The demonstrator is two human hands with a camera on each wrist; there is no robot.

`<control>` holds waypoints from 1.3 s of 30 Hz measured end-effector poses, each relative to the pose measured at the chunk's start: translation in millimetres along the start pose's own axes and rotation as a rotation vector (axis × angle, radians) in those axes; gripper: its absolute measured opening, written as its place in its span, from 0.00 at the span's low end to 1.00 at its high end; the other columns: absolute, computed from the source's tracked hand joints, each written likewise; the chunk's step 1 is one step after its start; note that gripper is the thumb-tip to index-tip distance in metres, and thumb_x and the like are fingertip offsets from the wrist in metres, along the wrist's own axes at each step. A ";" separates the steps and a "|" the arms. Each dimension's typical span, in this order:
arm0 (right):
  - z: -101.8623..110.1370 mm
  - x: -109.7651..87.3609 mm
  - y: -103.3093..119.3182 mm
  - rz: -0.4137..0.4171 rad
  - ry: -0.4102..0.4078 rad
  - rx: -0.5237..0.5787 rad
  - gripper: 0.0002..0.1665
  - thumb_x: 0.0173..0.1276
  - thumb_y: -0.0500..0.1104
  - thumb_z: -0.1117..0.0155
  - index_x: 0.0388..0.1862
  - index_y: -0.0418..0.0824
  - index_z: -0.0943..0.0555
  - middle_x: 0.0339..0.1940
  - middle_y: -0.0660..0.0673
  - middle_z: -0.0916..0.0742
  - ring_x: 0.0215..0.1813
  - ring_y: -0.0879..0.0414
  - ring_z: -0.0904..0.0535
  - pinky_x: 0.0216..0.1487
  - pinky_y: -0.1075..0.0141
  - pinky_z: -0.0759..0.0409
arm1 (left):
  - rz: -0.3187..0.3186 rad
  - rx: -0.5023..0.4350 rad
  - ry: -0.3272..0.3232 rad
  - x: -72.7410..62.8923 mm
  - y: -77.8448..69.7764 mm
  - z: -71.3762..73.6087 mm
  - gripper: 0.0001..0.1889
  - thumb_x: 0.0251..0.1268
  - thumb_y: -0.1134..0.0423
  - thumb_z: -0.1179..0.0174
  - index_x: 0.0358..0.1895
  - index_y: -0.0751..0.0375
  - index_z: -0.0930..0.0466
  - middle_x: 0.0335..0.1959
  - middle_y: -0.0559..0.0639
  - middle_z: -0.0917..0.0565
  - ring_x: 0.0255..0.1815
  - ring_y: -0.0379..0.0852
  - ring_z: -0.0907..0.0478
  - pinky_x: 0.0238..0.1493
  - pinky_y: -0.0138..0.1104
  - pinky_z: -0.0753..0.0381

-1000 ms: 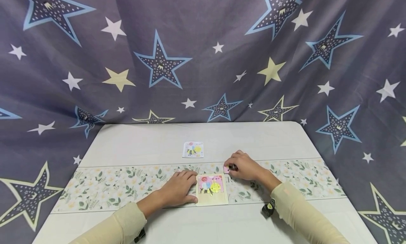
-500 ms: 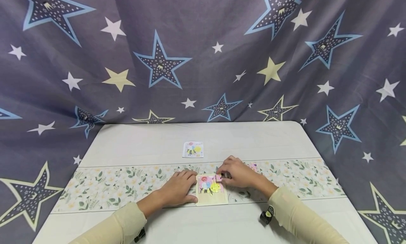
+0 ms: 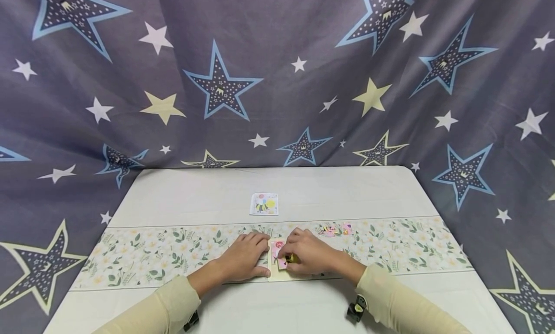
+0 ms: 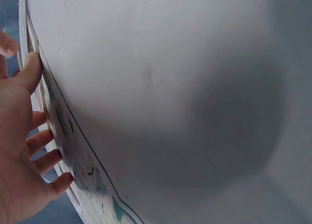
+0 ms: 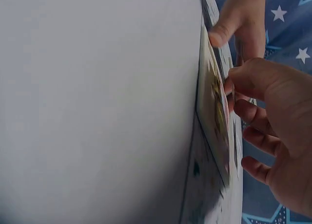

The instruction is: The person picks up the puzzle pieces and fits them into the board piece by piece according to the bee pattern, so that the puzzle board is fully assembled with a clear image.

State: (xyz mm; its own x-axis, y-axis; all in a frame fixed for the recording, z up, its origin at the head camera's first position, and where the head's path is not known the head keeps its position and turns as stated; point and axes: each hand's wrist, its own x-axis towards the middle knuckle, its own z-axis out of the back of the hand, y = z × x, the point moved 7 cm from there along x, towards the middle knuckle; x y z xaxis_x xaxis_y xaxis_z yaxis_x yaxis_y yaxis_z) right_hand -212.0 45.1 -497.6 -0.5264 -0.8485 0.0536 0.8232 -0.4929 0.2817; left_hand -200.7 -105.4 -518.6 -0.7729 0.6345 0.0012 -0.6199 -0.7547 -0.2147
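Observation:
A square wooden puzzle board point(image 3: 282, 276) lies on the table's flowered band, with pink, red and white pieces showing in its upper left. My left hand point(image 3: 244, 257) rests along its left side; in the left wrist view the thumb point(image 4: 32, 70) touches the board's edge and the other fingers spread below it. Over the board, my right hand point(image 3: 309, 252) pinches a pink puzzle piece point(image 3: 282, 263) between thumb and fingers. In the right wrist view that piece point(image 5: 232, 83) stands edge-on, close above the board. The right hand hides much of the board.
Beyond the board lies a square picture card point(image 3: 264, 205) with a bee on it. Several loose pink puzzle pieces point(image 3: 330, 231) lie behind my right hand. A star-patterned cloth point(image 3: 277, 83) hangs behind the white table point(image 3: 195, 194).
My right hand has carried the pink puzzle piece leftward and nearer, from right of the board to over it. Loose pieces behind it came into view. My left hand has stayed put.

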 end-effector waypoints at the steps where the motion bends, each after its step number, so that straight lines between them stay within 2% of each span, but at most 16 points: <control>1: -1.1 0.5 2.2 0.001 0.006 0.004 0.15 0.67 0.54 0.31 0.51 0.57 0.13 0.46 0.58 0.13 0.55 0.60 0.25 0.53 0.61 0.28 | 0.000 0.001 0.002 -0.1 0.1 -0.3 0.29 0.60 0.32 0.36 0.51 0.52 0.24 0.69 0.52 0.25 0.70 0.53 0.29 0.66 0.53 0.28; 12: -9.7 3.6 18.1 0.039 0.031 -0.038 0.13 0.67 0.53 0.32 0.49 0.58 0.13 0.45 0.61 0.12 0.56 0.61 0.25 0.52 0.63 0.30 | -0.003 0.005 0.001 -0.5 -0.4 0.3 0.29 0.61 0.32 0.37 0.51 0.52 0.25 0.69 0.51 0.25 0.70 0.52 0.29 0.65 0.52 0.27; 22: -9.0 5.6 20.5 0.042 0.012 -0.063 0.11 0.67 0.52 0.33 0.48 0.58 0.11 0.44 0.61 0.12 0.55 0.61 0.24 0.52 0.63 0.29 | -0.008 0.008 -0.015 -0.9 -0.1 1.2 0.29 0.60 0.32 0.37 0.50 0.52 0.25 0.68 0.51 0.25 0.69 0.52 0.29 0.64 0.52 0.27; 30: -11.9 6.0 19.6 0.040 0.015 -0.070 0.10 0.68 0.55 0.31 0.47 0.60 0.11 0.45 0.61 0.14 0.58 0.59 0.24 0.56 0.60 0.27 | -0.013 0.019 -0.025 -1.1 -1.6 3.5 0.29 0.59 0.33 0.36 0.50 0.52 0.25 0.68 0.51 0.25 0.68 0.52 0.29 0.63 0.52 0.26; 39: -11.8 6.2 18.2 0.049 -0.002 -0.118 0.10 0.69 0.57 0.32 0.47 0.62 0.11 0.44 0.60 0.15 0.56 0.59 0.24 0.52 0.61 0.28 | -0.009 0.009 -0.017 -1.2 -2.4 3.1 0.28 0.60 0.33 0.36 0.49 0.52 0.25 0.68 0.51 0.25 0.68 0.52 0.29 0.63 0.53 0.27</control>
State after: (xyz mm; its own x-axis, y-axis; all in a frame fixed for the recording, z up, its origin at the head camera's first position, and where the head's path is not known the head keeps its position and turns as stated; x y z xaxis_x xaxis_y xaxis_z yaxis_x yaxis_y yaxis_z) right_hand -197.7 28.6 -503.5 -0.4851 -0.8719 0.0663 0.8673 -0.4701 0.1640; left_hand -198.7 -104.9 -515.0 -0.7693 0.6386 0.0202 -0.6282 -0.7503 -0.2057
